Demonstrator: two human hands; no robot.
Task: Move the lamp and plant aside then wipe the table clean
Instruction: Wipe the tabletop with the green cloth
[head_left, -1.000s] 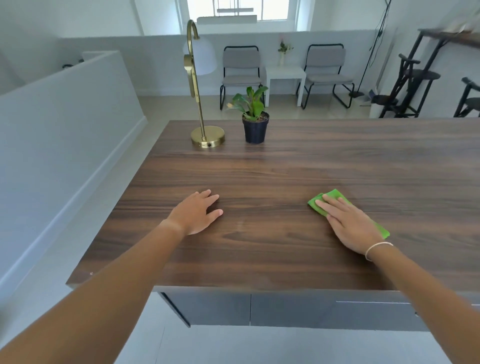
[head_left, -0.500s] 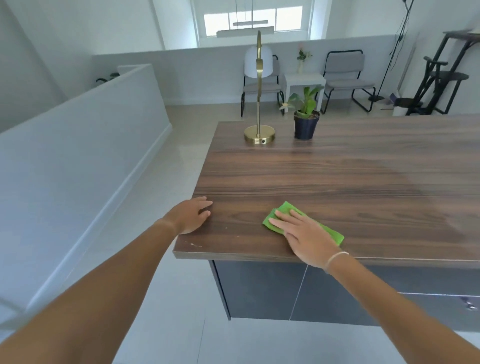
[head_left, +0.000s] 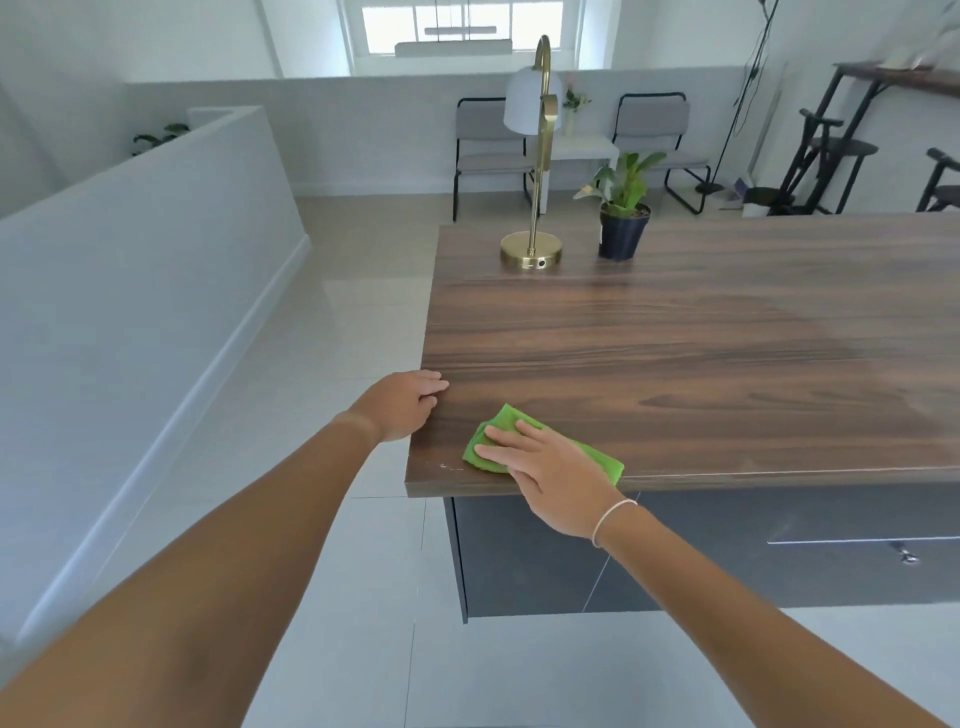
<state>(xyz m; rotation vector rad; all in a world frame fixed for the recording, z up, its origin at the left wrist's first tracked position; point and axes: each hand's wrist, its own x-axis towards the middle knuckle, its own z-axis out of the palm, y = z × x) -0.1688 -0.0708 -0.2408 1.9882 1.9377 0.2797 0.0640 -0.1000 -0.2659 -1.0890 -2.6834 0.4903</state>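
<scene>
A green cloth (head_left: 597, 457) lies flat on the dark wooden table (head_left: 701, 353) near its front left corner. My right hand (head_left: 545, 467) presses down on the cloth with fingers spread. My left hand (head_left: 402, 402) rests on the table's left edge, fingers curled over it, holding nothing else. A brass lamp (head_left: 532, 249) with a white shade stands at the far left of the table. Just right of the lamp is a green plant (head_left: 621, 208) in a black pot.
Small white specks (head_left: 449, 466) lie on the table by the front left corner. Dark cabinets (head_left: 727, 551) sit under the table. A low white wall (head_left: 130, 312) runs along the left. Chairs (head_left: 488, 150) and a stool (head_left: 831, 156) stand behind the table.
My right hand has slid the cloth leftward along the table's front to the left corner. My left hand has shifted from the tabletop to the left edge. My view has swung left.
</scene>
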